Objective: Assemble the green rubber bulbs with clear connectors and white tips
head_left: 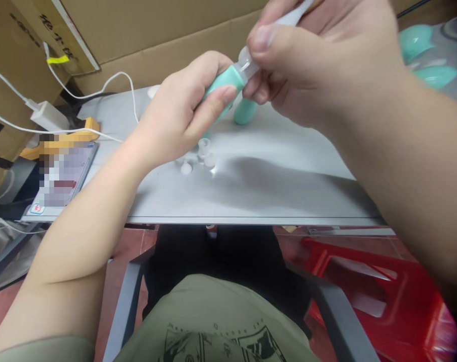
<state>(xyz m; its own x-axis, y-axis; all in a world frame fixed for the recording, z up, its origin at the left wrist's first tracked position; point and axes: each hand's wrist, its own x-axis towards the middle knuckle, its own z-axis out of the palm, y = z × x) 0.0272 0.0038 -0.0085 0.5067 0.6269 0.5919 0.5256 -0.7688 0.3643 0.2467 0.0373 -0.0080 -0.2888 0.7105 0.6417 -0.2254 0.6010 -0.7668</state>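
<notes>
My left hand is wrapped round a mint-green squeeze bottle, its thumb lying along the side. A clear collar sits at the bottle's upper end. My right hand pinches a pale, translucent spoon-like piece right at that collar; the fingers hide part of the joint, and the piece's far end leaves the picture. Below the hands, a second mint-green piece rests on the table. Nearer me lie a small clear cup-like part and small whitish caps.
The grey table backs onto cardboard. At left are a phone, a yellow object, a white charger and loose cables. More mint-green pieces lie far right. A red stool stands below.
</notes>
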